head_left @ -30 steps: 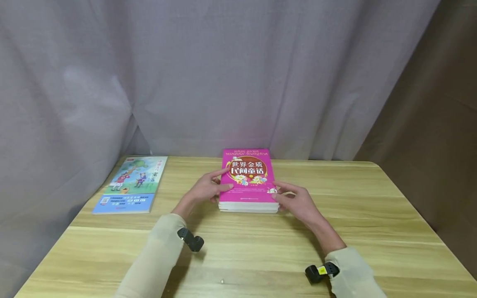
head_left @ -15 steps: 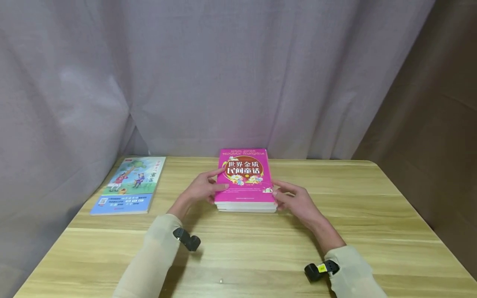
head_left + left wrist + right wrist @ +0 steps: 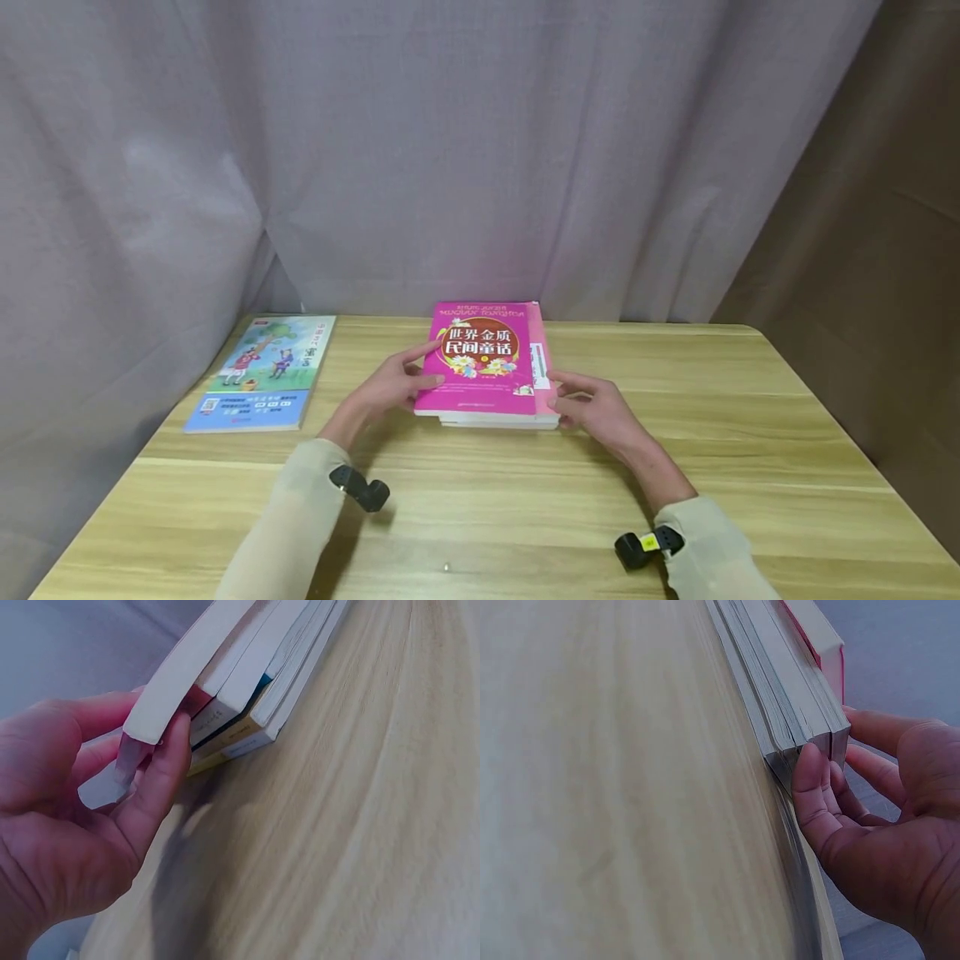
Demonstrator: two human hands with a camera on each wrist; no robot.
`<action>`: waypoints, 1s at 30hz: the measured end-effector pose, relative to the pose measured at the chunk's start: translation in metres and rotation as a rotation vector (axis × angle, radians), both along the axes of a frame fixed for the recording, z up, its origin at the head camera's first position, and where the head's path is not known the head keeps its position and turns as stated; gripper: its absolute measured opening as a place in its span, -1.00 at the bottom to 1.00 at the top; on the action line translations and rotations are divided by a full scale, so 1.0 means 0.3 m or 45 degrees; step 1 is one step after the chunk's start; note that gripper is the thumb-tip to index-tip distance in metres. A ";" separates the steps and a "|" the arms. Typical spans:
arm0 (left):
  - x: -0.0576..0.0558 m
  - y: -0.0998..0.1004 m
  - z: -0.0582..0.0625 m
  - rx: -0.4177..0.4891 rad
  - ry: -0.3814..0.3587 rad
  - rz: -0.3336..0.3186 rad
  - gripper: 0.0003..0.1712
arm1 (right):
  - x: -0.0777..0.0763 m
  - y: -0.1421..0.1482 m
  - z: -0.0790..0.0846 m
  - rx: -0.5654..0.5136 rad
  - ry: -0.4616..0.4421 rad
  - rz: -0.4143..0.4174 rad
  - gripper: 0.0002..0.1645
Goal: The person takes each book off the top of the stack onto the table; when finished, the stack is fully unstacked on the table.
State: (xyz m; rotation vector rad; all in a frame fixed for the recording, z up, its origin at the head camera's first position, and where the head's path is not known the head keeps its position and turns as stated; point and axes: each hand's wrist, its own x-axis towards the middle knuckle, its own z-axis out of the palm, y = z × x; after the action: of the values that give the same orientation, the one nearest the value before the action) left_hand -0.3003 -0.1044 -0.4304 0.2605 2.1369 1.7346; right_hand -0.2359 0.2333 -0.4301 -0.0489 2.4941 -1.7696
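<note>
In the head view a magenta book [image 3: 480, 400] lies on top of a stack of books [image 3: 498, 423], shifted left over its edge. My left hand [image 3: 386, 385] pinches its left edge; in the left wrist view thumb and fingers are around the magenta book's spine corner [image 3: 176, 682]. The stack's lower books [image 3: 251, 682] sit beneath, their spines facing left. A light pink book cover [image 3: 537, 321] shows beside the magenta one. My right hand [image 3: 600, 408] holds the stack's right side; in the right wrist view its thumb and fingers touch the lower books' page edges [image 3: 787, 697].
A blue and green picture book [image 3: 262, 375] lies flat at the left of the wooden table [image 3: 480, 517]. Behind the table's far edge hangs a grey curtain [image 3: 480, 167]. Black wrist cameras [image 3: 362, 489] are strapped over both sleeves.
The magenta book has slid left and slightly toward me with my left hand, uncovering a strip of the light pink book below. My right hand has stayed at the stack's right side.
</note>
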 end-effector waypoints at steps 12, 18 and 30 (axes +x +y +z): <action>0.016 -0.052 -0.031 0.294 -0.137 -0.009 -0.02 | -0.013 0.005 -0.011 0.008 -0.018 0.002 -0.31; 0.029 -0.063 -0.036 0.319 -0.159 -0.004 0.03 | -0.010 0.007 -0.011 0.000 -0.016 0.015 -0.30; 0.042 -0.060 -0.028 0.399 -0.179 0.013 0.04 | -0.010 0.011 0.008 0.012 -0.023 0.010 -0.30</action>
State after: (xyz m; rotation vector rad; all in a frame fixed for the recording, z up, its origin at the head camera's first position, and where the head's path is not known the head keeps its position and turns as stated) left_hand -0.2876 -0.1223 -0.4390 0.2028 1.7682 2.0275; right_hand -0.2390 0.2367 -0.4277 -0.0415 2.4860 -1.7477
